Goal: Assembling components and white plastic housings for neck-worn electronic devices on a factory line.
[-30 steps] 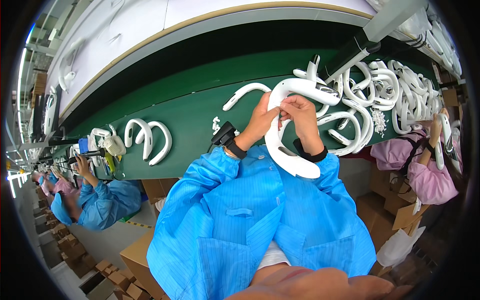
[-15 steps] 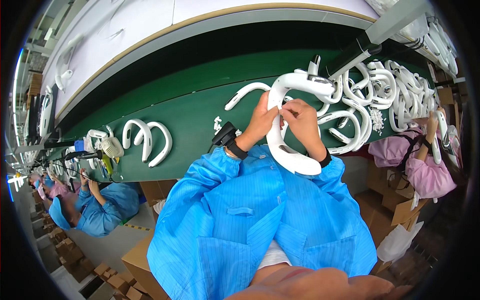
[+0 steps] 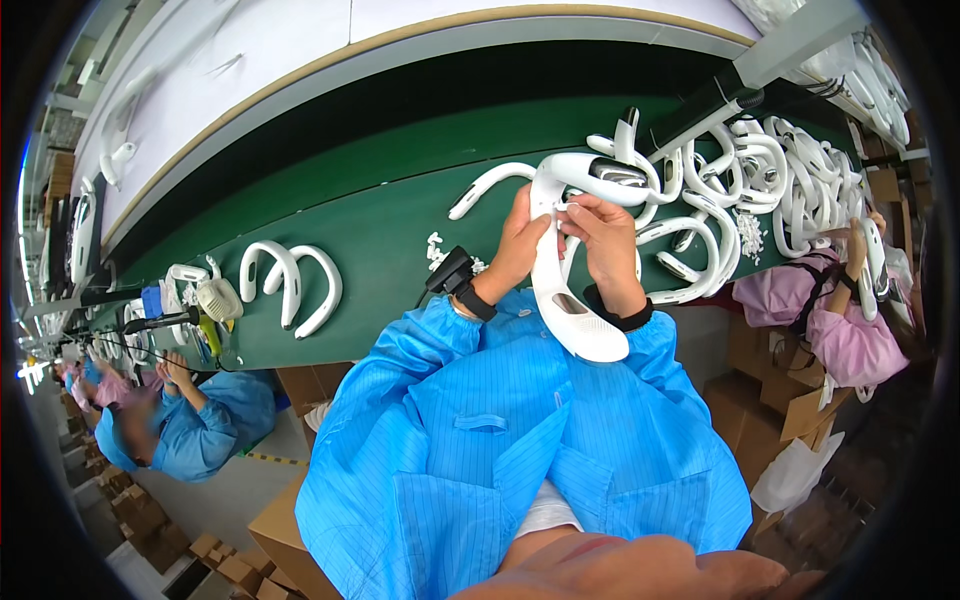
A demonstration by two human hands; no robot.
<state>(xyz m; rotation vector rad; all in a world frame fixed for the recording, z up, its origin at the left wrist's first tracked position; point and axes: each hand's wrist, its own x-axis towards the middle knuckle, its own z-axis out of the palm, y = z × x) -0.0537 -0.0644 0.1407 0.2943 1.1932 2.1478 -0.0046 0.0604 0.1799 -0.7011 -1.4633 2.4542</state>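
Observation:
My left hand (image 3: 518,242) is closed around the curved band of a white, C-shaped neck fan (image 3: 552,280), thumb on its inner face. One end of the fan, with a grey glossy panel, points away to the right; the slotted end hangs near my chest. My right hand (image 3: 606,240) is pinched over the band, with a small white plastic piece (image 3: 567,206) at its fingertips against the fan's inner side. Whether that piece is seated in the fan, I cannot tell. A black device is strapped to my left wrist.
Small white pieces (image 3: 434,252) lie left of my hands on the green table (image 3: 390,220), another heap (image 3: 749,236) at right. Several neck fans (image 3: 715,255) crowd the right; two (image 3: 305,285) lie left. A co-worker in pink (image 3: 850,335) is at right, one in blue (image 3: 215,425) at left.
The neck fan has turned, so its grey panel shows more and its near end has shifted down and left. My right fingers have risen along the band, and the small white piece now shows.

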